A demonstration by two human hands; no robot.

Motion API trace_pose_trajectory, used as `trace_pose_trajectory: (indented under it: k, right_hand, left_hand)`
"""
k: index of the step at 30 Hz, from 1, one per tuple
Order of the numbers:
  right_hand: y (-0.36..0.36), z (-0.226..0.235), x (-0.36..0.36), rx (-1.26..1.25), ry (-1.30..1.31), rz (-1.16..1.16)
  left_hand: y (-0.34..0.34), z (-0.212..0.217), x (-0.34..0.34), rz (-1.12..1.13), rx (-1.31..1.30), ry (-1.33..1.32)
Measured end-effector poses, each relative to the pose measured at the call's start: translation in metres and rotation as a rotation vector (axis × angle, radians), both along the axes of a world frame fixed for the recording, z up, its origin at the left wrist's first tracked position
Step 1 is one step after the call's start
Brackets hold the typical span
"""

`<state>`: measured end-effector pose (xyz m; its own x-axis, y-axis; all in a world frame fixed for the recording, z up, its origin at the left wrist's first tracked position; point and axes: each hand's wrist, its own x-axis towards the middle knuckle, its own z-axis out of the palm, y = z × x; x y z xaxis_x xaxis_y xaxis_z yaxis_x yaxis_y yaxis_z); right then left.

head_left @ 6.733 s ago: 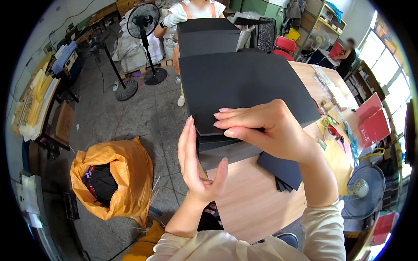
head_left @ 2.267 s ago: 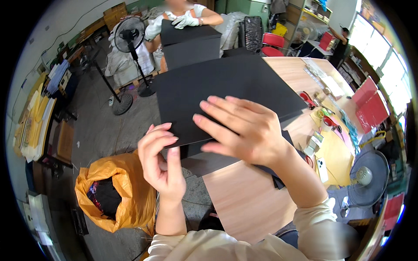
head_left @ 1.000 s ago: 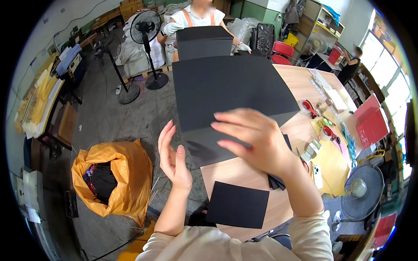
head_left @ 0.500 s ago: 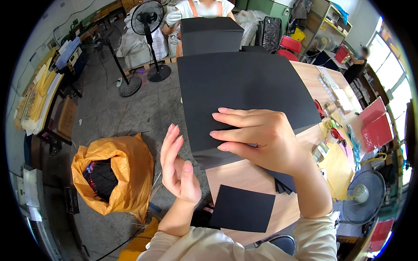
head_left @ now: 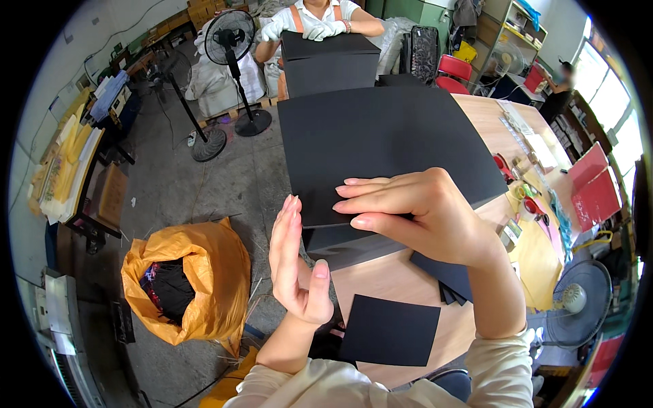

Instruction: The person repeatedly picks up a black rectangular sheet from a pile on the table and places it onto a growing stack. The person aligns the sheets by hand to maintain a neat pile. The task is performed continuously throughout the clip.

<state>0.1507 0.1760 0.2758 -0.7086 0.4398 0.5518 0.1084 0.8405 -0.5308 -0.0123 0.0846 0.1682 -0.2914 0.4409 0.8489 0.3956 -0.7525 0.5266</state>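
"Where's the big black stack [head_left: 388, 136]?"

"Centre of the frame, on the tabletop [head_left: 371, 275]. A loose black sheet [head_left: 391, 331] lies nearer, at lower centre."

"And the hands?"

"The left hand [head_left: 296, 272] stands open beside the stack's near left corner, fingers together, thumb apart. The right hand [head_left: 428, 211] arches over the near edge, fingers close together on top, thumb by the edge; I can't tell whether it pinches anything."

"Anyone else?"

"Upper centre, a co-worker [head_left: 318, 13], white gloves [head_left: 325, 30] at the top of another black stack [head_left: 330, 75]."
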Motion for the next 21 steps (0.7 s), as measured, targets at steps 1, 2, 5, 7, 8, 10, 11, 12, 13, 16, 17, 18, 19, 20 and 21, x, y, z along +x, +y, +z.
trace_pose_trajectory:
  k: [1, 2, 5, 7, 8, 10, 11, 12, 13, 16, 17, 18, 19, 20, 21]
  right_hand:
    - [0.0005, 0.0002, 0.0000, -0.004, 0.004, 0.004]
    - [0.0009, 0.0006, 0.0002, -0.009, 0.008, 0.008]
    - [0.0002, 0.0029, 0.0014, -0.042, -0.016, 0.009]
    - [0.0008, 0.0041, 0.0011, -0.060, -0.010, 0.023]
    - [0.0014, 0.0044, 0.0006, -0.069, -0.007, 0.030]
    - [0.0027, 0.0048, -0.0003, -0.089, 0.005, 0.052]
    - [0.0031, 0.0050, -0.0001, -0.099, 0.010, 0.060]
    - [0.0030, 0.0056, 0.0003, -0.101, 0.006, 0.060]
    - [0.0035, 0.0062, 0.0001, -0.103, 0.005, 0.065]
    - [0.0053, 0.0053, -0.0008, -0.097, 0.009, 0.076]
    - [0.0056, 0.0050, -0.0010, -0.093, 0.011, 0.078]
    - [0.0058, 0.0051, -0.0011, -0.093, 0.011, 0.080]
    - [0.0056, 0.0059, -0.0007, -0.093, 0.010, 0.078]
    - [0.0055, 0.0062, -0.0004, -0.093, 0.009, 0.077]
    - [0.0057, 0.0058, -0.0002, -0.096, 0.012, 0.081]
  left_hand:
    - [0.0007, -0.0007, 0.0010, -0.004, 0.004, -0.006]
    - [0.0003, -0.0005, 0.0012, -0.001, -0.010, 0.001]
    - [-0.0012, -0.0008, 0.0010, 0.005, -0.032, 0.016]
    - [0.0005, -0.0028, 0.0003, 0.002, -0.016, 0.023]
    - [0.0004, -0.0032, -0.0003, 0.004, -0.019, 0.026]
    - [0.0002, -0.0040, -0.0007, 0.002, -0.027, 0.031]
    - [0.0006, -0.0043, -0.0009, 0.005, -0.025, 0.038]
    - [0.0011, -0.0046, -0.0014, 0.008, -0.023, 0.045]
    - [0.0017, -0.0047, -0.0021, 0.016, -0.020, 0.054]
    - [0.0012, -0.0058, -0.0003, 0.003, -0.031, 0.019]
    - [0.0017, -0.0060, -0.0003, 0.004, -0.029, 0.021]
    - [0.0022, -0.0063, -0.0005, 0.005, -0.027, 0.024]
    - [0.0027, -0.0065, -0.0003, 0.004, -0.025, 0.027]
    - [0.0030, -0.0067, -0.0002, 0.006, -0.024, 0.033]
    - [0.0033, -0.0068, -0.0002, 0.008, -0.023, 0.040]
